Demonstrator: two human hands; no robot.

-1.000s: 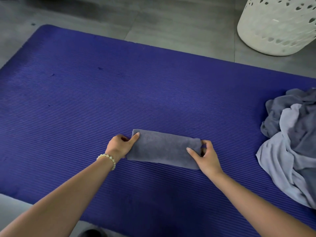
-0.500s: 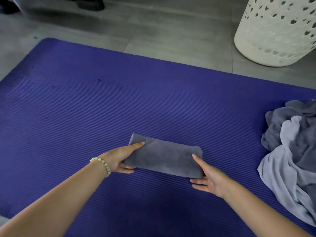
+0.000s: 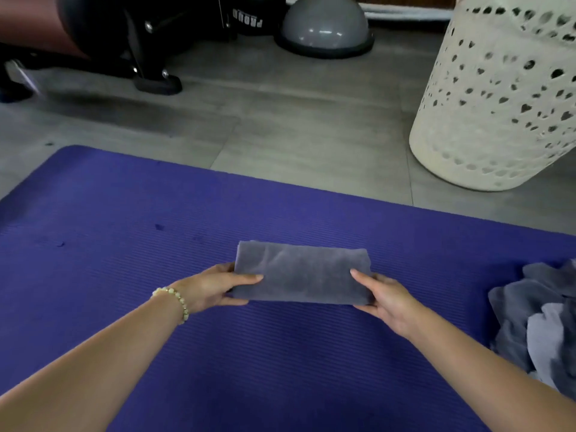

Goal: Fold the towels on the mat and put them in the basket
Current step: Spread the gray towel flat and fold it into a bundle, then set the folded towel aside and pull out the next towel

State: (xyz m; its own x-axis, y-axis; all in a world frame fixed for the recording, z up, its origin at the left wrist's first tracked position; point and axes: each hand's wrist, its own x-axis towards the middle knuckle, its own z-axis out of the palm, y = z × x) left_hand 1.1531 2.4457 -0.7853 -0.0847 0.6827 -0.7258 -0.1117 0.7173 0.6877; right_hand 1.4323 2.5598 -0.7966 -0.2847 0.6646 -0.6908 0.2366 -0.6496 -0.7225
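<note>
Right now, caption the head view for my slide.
Left hand and right hand hold a folded grey towel over the mat, basket beyond.

Cloth over ribbed foam
The folded towel is showing matt, napped cloth; the mat beneath it is looking finely ribbed, the basket beyond it matt plastic.

**Room around the mat**

Loads of bare mat left of the left hand and out past the towel, then a strip of open floor up to the basket at far right. Only thing close by is the pile on the mat's right edge, a gap of mat between it and the right hand. Machine and dome sit way back on the floor.
</note>
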